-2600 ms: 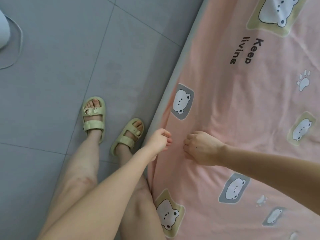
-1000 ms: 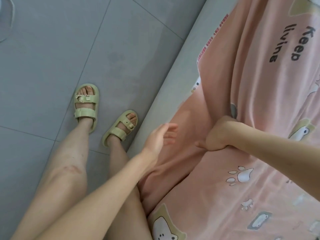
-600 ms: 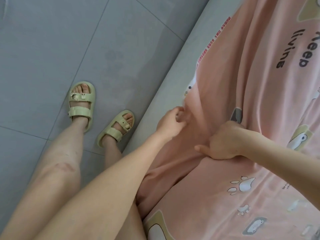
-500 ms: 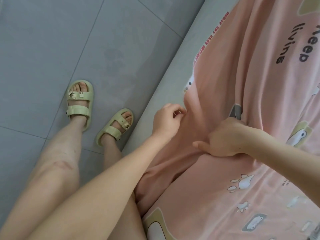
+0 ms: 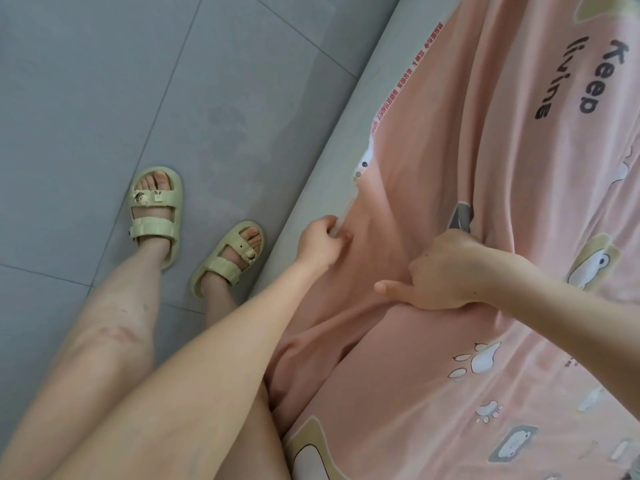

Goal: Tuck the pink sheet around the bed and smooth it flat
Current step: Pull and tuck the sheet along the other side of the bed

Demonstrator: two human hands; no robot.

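grey floor tiles [image 5: 104, 98] fill the left of the head view, and the bed [image 5: 332, 157] runs diagonally up the right, its pale grey side edge left bare. the pink sheet [image 5: 502, 174] is seen lying back from that edge, rucked into long folds, its printed selvedge on top of the bed rather than over the side. the sheet's hem is pinched by the left hand [image 5: 320, 242], fingers curled on the cloth just at the bed's side edge. a bunched fold further in is gripped by the right hand [image 5: 446, 271], fingers closed round it and the thumb stuck out free.

the step in hand is judged to be drawing the hem out over the side edge so it can be tucked under. it would be done best if the hem were pulled outward and down by the left hand while the bunch is released gradually by the right, so slack is fed rather than fought. the pull should be kept square to the edge, or creases will be dragged across the top. afterwards the folds can be swept flat with an open palm.
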